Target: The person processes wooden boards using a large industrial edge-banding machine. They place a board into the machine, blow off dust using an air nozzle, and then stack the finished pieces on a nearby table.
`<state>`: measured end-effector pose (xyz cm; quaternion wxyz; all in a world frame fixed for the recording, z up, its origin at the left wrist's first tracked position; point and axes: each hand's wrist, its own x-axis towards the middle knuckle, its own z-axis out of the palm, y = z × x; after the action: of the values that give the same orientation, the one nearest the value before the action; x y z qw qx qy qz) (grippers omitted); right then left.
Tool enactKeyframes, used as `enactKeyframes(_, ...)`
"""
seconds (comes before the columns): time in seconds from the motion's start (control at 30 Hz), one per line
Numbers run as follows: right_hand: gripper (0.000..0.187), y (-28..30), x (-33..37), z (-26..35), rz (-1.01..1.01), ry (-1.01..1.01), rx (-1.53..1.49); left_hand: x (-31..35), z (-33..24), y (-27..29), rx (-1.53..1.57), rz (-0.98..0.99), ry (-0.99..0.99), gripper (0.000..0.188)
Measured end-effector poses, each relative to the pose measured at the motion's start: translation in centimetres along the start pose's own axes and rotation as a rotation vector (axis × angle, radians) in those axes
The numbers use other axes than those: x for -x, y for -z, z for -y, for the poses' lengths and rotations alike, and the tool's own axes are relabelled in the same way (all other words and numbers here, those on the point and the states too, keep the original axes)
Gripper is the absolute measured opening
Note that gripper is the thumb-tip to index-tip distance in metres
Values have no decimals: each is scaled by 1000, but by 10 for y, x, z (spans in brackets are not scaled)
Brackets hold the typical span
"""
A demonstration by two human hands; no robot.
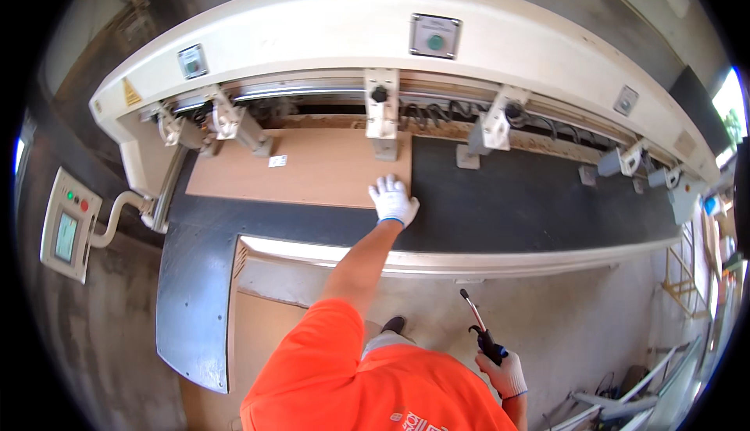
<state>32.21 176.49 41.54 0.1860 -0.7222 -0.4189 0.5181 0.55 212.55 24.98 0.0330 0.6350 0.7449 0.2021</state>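
Observation:
My left hand (394, 201), in a white glove with a blue cuff, reaches forward with its fingers spread. It lies flat at the near right corner of a brown board (305, 167) on the machine's dark bed. A small white label (277, 161) sits on the board near a clamp. Low at my right side, my gloved right hand (504, 374) is closed around the black handle of an air blow gun (489, 345). Its thin nozzle tube points up and forward and ends in a black tip; it touches nothing.
Several metal clamps (382, 115) line the white machine beam (312, 29) above the bed (531, 197). A control panel (69, 224) stands on a curved arm at left. A dark side table (195, 306) juts toward me. Metal frames (625, 400) lie on the floor at lower right.

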Motion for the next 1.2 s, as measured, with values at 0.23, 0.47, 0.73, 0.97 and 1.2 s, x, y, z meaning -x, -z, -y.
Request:
enactKeyframes(0.23,34,31,-17,-21,7,-14,-104,48,-21,-13,215,-162,-127,50)
enactKeyframes(0.47,31,99,-45,-56,-22,24,-202,104,-173,-69,252,-137,-178,62)
enactKeyframes(0.73,31,218,-85,-56,-233,33,-125,131,-358,-116,494,-95,-533,56)
enactKeyframes(0.97,47,262,-118,-36,123,26,376,96,-129,14,-67,-210,407,58)
enactKeyframes(1.2,45,184,-155,-4,222,103,181,107,-107,-11,22,-141,417,76)
